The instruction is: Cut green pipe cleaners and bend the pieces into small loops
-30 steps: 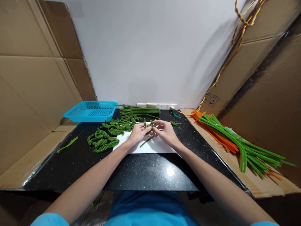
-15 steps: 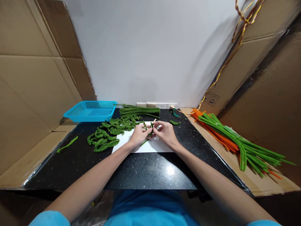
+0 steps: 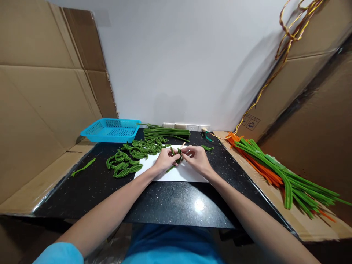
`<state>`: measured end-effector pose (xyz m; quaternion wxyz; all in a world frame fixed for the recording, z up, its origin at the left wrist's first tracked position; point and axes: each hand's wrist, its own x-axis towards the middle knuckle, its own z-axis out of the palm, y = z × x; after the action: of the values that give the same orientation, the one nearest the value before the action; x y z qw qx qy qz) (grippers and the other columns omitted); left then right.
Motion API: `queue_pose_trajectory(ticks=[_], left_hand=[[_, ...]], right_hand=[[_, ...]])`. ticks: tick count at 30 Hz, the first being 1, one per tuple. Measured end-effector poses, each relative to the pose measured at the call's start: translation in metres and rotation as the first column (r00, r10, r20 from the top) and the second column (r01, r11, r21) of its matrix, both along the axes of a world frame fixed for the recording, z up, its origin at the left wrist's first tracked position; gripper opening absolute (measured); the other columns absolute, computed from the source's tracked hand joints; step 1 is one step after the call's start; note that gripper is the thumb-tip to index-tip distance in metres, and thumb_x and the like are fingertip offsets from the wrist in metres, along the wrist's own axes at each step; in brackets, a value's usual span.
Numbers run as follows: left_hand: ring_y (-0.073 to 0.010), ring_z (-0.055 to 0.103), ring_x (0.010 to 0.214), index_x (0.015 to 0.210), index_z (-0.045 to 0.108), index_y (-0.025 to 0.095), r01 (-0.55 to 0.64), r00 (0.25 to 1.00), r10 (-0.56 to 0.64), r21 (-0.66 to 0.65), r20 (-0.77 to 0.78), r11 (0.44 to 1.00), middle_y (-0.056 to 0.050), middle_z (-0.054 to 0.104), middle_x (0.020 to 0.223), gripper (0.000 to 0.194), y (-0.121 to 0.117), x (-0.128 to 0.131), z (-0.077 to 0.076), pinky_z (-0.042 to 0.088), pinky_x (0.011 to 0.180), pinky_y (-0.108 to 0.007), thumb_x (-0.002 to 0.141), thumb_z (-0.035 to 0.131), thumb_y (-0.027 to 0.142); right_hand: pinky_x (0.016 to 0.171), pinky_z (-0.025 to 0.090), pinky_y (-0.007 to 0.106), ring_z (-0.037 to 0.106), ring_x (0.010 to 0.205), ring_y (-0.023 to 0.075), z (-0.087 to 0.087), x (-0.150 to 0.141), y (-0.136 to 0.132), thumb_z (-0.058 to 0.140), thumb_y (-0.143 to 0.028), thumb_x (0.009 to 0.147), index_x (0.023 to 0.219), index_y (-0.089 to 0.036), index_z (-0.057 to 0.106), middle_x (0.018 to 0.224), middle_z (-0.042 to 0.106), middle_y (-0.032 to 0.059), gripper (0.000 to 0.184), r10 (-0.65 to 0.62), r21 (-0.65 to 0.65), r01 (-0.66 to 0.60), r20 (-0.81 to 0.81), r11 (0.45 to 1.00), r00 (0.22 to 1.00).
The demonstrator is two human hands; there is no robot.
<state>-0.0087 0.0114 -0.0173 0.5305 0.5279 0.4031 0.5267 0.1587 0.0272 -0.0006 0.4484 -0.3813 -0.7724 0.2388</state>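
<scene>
Grip narrow, left hand [image 3: 166, 160] and right hand [image 3: 197, 158] pinch a green strip [image 3: 179, 156] (lengthwise up the view).

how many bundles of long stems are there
3: a dark green bundle at the back of the counter, and an orange bundle partly under a bright green bundle on the right-hand cardboard. Others may be hidden.

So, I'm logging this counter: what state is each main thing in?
Left grip: pinching dark green piece
Right grip: pinching same piece
White sheet: flat, partly covered
Looped green pieces: bent, overlapping
Dark green stems: straight
Blue basket: upright
Orange strips: partly covered
Bright green strips: atop these
Yellow cord: twisted
</scene>
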Motion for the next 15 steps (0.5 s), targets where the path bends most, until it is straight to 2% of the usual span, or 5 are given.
queue_pose_trajectory(ticks=[7, 12, 15], left_hand=[[-0.0114, 0.063, 0.064, 0.072, 0.065, 0.009, 0.032, 0.999, -0.032, 0.006, -0.022, 0.999, -0.006, 0.064, 0.077, 0.017, -0.0027, 0.0023, 0.0000, 0.061, 0.058, -0.027, 0.079, 0.076, 0.019], [-0.0116, 0.062, 0.062, 0.071, 0.062, 0.010, 0.039, 0.999, -0.039, -0.001, -0.025, 0.999, -0.003, 0.060, 0.073, 0.011, -0.0031, 0.0026, 0.0021, 0.062, 0.055, -0.028, 0.078, 0.071, 0.011], [-0.0111, 0.061, 0.059, 0.073, 0.063, 0.010, 0.024, 0.999, -0.023, 0.004, -0.037, 1.000, -0.002, 0.059, 0.073, 0.006, -0.0028, 0.0027, 0.0015, 0.061, 0.053, -0.028, 0.077, 0.066, 0.007]], right_hand=[[0.060, 0.055, 0.025, 0.069, 0.064, 0.0165, -0.0024, -0.0037, -0.0023, 0.064, -0.017, 0.075, 0.080, -0.015, 0.075, 0.077, 0.074, 0.0043, 0.012, -0.034, 0.004, 0.034, 0.053, 0.999, 0.998], [0.063, 0.057, 0.025, 0.070, 0.066, 0.0158, -0.0049, -0.0048, -0.0024, 0.061, -0.015, 0.074, 0.098, -0.015, 0.075, 0.085, 0.075, 0.0044, 0.028, -0.014, -0.003, 0.014, 0.035, 1.000, 0.999], [0.067, 0.059, 0.027, 0.073, 0.072, 0.0178, -0.0063, -0.0051, -0.0010, 0.060, -0.013, 0.072, 0.093, -0.015, 0.077, 0.091, 0.077, 0.0065, 0.027, 0.000, -0.002, 0.000, 0.029, 1.000, 1.000]])
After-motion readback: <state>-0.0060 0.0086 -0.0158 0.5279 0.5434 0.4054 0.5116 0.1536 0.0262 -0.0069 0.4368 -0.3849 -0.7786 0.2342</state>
